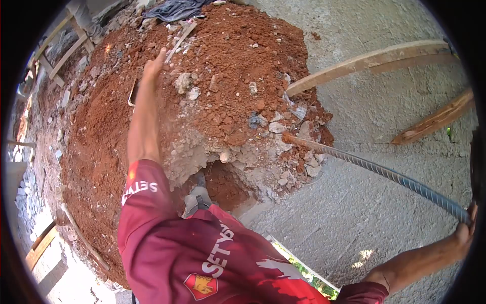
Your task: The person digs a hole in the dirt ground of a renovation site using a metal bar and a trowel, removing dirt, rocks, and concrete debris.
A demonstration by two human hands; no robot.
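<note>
My right hand (466,230), at the far right edge of the view, is closed round the thick end of a ribbed steel bar (390,175). The bar slants toward the rubble, and its soil-coloured far tip lies by the stones at the rim of the dirt. My left hand (157,63) is stretched out over the red soil (238,55), seen edge-on with fingers extended and nothing visible in it. Just beyond it lies a narrow wood strip (181,41). Below, a shoe (198,198) stands in a dug hole (223,185).
A rough grey wall (364,106) runs along the right. A wooden plank (369,62) and a shorter timber (435,119) lean there. Dark cloth (174,9) lies at the top. Loose stones (183,83) dot the soil; wooden pieces (41,245) are at lower left.
</note>
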